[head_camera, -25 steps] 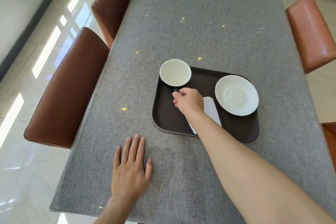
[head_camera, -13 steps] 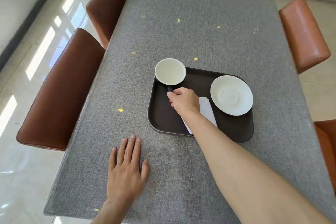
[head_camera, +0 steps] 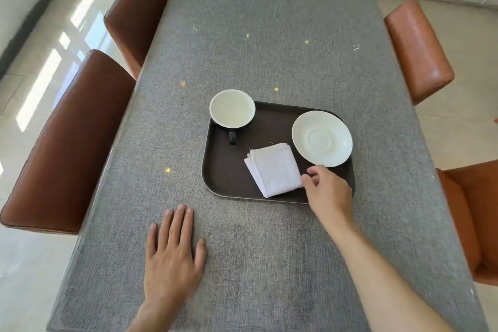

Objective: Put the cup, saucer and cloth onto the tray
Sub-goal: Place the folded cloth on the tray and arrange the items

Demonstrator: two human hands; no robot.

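Sitting on the dark tray point(head_camera: 223, 175), the cup point(head_camera: 232, 109) fills the far left corner with its handle toward the person, the white saucer point(head_camera: 322, 139) lies at the far right, and the folded white cloth point(head_camera: 273, 168) rests between them nearer the front edge. The right hand point(head_camera: 327, 191) hangs over the tray's near right corner, fingers loosely curled and holding nothing, fingertips at the cloth's edge. The left hand point(head_camera: 172, 259) lies flat, fingers spread, on the grey table point(head_camera: 269, 35), flanked by brown chairs point(head_camera: 67, 143).
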